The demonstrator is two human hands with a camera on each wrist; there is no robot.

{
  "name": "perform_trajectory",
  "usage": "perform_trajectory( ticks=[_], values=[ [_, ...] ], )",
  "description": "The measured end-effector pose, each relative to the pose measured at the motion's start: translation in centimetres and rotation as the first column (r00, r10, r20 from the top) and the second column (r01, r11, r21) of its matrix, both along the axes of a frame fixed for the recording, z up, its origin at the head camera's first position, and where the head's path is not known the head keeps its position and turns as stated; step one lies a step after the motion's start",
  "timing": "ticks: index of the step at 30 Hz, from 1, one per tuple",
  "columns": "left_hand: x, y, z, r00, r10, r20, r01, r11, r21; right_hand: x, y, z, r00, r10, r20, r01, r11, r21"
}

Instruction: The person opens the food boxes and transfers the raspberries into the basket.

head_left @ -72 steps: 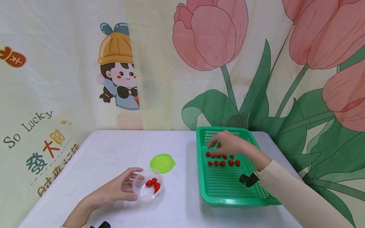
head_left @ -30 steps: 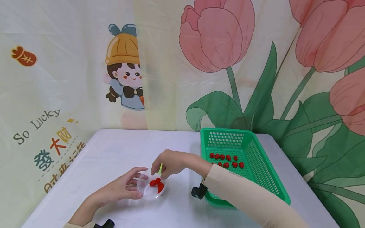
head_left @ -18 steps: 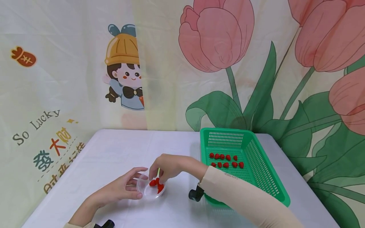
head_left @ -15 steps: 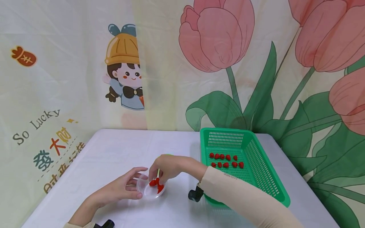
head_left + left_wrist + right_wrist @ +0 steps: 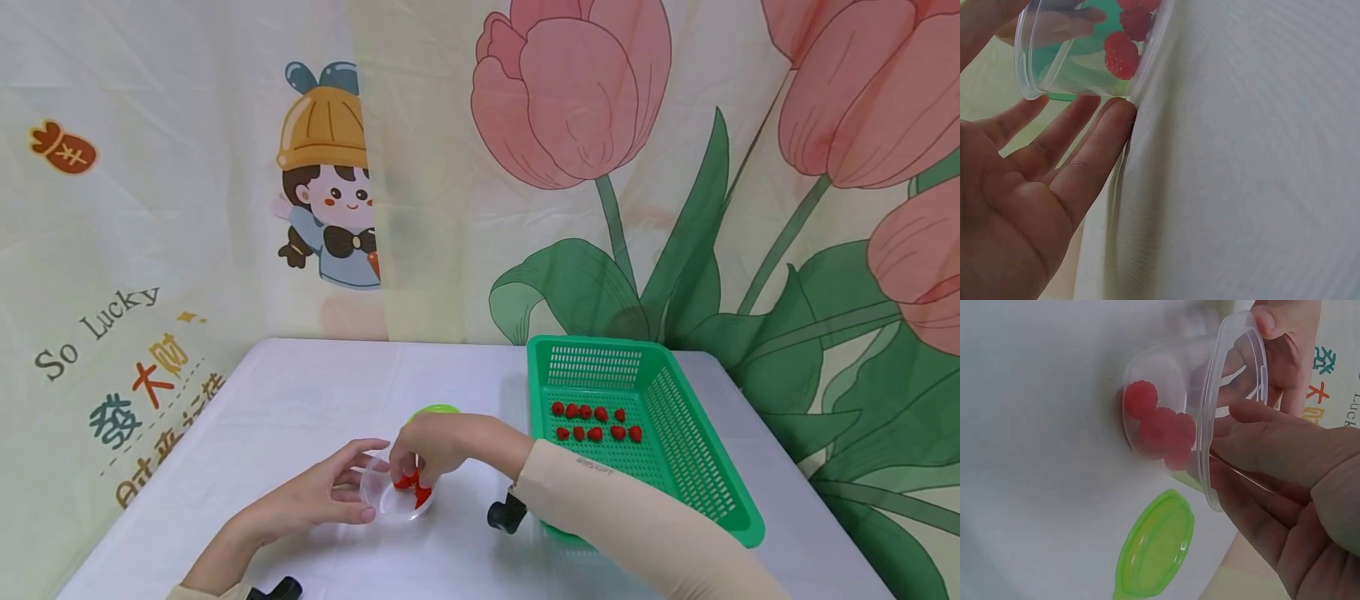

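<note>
A clear plastic bowl [image 5: 1222,381] stands on the table, with several red raspberries [image 5: 1160,428] at its bottom. My left hand [image 5: 322,492] holds the bowl from the left, thumb on the near side and fingers on the far side. In the left wrist view, its fingertips [image 5: 1116,115] meet the bowl's wall. My right hand [image 5: 431,446] reaches down into the bowl from above. In the right wrist view, its bent fingers pass over the rim, a little apart from the berries; its fingertips are partly hidden, and no berry shows between them.
A green perforated basket [image 5: 675,483] stands to the right, holding two rows of raspberries [image 5: 595,434]. The green lid [image 5: 1157,544] lies on the white tablecloth [image 5: 337,383] behind the bowl, partly covered by my right hand in the head view. A printed curtain hangs behind the table.
From over the basket, my right hand has moved left to the bowl and sunk lower into it. My left hand stays at the bowl. The head view has shifted slightly.
</note>
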State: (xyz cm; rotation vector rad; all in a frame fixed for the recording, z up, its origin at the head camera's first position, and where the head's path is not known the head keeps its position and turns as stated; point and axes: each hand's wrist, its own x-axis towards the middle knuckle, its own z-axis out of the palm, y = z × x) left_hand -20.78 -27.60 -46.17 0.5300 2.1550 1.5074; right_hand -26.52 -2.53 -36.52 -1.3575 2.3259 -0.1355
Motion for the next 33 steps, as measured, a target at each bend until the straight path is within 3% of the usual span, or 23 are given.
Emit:
perform_trajectory(
  ticks=[5, 12, 23, 33],
  values=[
    [-0.1, 0.0, -0.1, 1.000, -0.001, 0.003, 0.001, 1.000, 0.009, 0.1, -0.8, -0.1, 0.999, 0.005, -0.052, 0.000, 0.997, 0.082],
    [0.0, 0.2, 0.1, 1.000, 0.006, 0.003, -0.006, 1.000, 0.002, 0.1, -1.5, -0.8, 0.998, -0.028, -0.055, 0.037, 0.986, 0.165],
    [0.0, 0.2, 0.1, 1.000, -0.023, 0.018, 0.023, 0.999, 0.039, -0.1, -1.9, -1.4, 1.000, 0.002, -0.008, 0.000, 0.983, 0.184],
    [0.0, 0.2, 0.1, 1.000, -0.022, 0.004, 0.022, 1.000, 0.021, 0.3, -2.1, -1.9, 1.000, 0.001, -0.031, 0.005, 0.984, 0.180]
  ],
)
